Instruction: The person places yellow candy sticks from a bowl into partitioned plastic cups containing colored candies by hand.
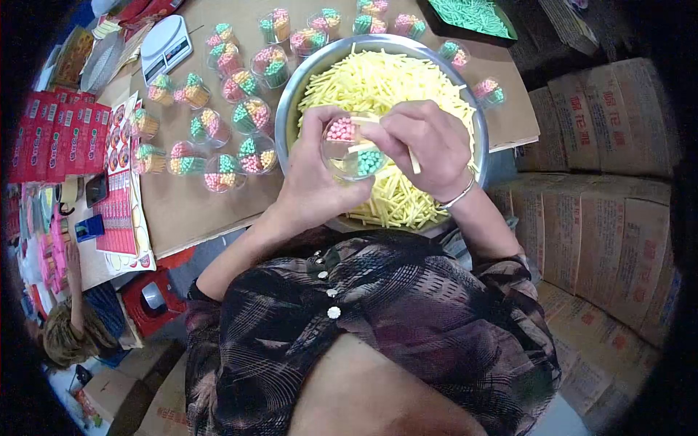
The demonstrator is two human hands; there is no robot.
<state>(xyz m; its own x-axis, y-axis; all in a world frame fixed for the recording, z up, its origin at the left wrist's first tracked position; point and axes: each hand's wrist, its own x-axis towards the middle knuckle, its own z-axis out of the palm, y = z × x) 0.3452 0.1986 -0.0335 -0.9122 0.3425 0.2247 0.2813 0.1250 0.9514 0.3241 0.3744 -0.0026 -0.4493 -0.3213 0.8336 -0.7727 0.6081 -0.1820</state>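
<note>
My left hand (318, 171) is wrapped round a clear plastic cup (338, 161), tilted so its opening faces up at me. Pink sticks (341, 130) and green sticks (369, 163) stand in the cup as separate bunches. My right hand (429, 143) pinches several pale yellow sticks (365, 146) at the cup's right side, some of them over its opening. Both hands are above a large steel bowl (285, 109) heaped with yellow sticks (392, 83).
Filled cups (251, 115) stand left of and behind the bowl, with a few at its right. A scale (166, 45), red packets (62, 136) and a tray of green sticks (472, 16) lie around. Cardboard boxes (592, 240) are stacked right. Another person (76, 327) is at lower left.
</note>
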